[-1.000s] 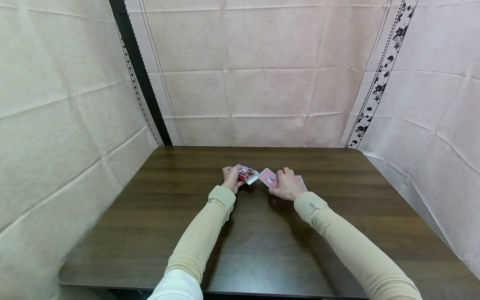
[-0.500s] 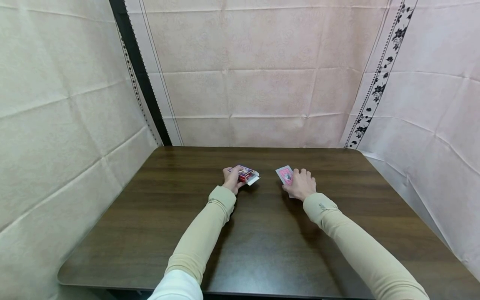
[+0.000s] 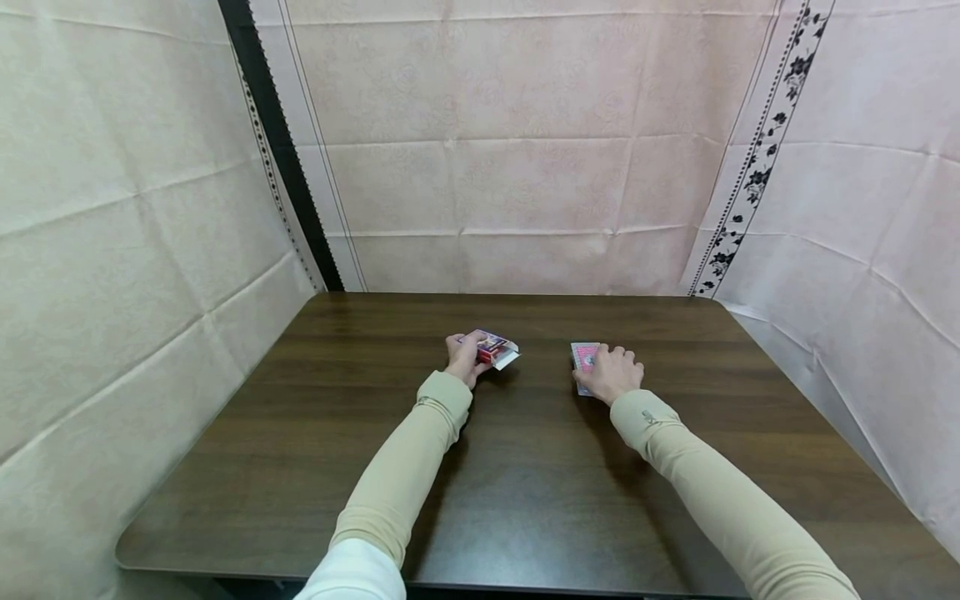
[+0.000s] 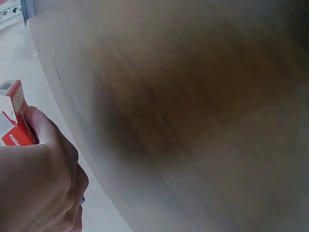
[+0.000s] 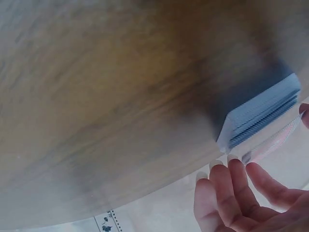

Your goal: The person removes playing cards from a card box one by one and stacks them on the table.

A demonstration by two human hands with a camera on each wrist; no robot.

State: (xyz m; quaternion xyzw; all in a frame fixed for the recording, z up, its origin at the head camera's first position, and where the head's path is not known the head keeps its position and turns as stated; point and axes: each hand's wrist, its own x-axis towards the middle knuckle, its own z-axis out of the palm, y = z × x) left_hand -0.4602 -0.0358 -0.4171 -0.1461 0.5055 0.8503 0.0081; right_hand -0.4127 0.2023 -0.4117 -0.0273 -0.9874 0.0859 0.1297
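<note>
My left hand (image 3: 462,358) grips a small red-and-purple card box (image 3: 497,348). Its white end flap stands out on the right side; the lettering "PLASTIC" shows on the red part of the box (image 4: 18,136) in the left wrist view. To the right, my right hand (image 3: 611,374) pinches pink-backed playing cards (image 3: 585,357) between thumb and index finger. In the right wrist view, a squared stack of cards (image 5: 263,111) lies on the table close to the held cards (image 5: 277,141), with a gap visible between them. How many cards are held cannot be told.
A dark brown wooden table (image 3: 480,483) lies under both hands. Pale cloth (image 3: 525,183) hangs behind it and on both sides, with a floral band (image 3: 757,179) at the right corner.
My right hand has moved right, away from the box, carrying the cards over to the stack and turning them more upright in view. My left hand has held the box still.
</note>
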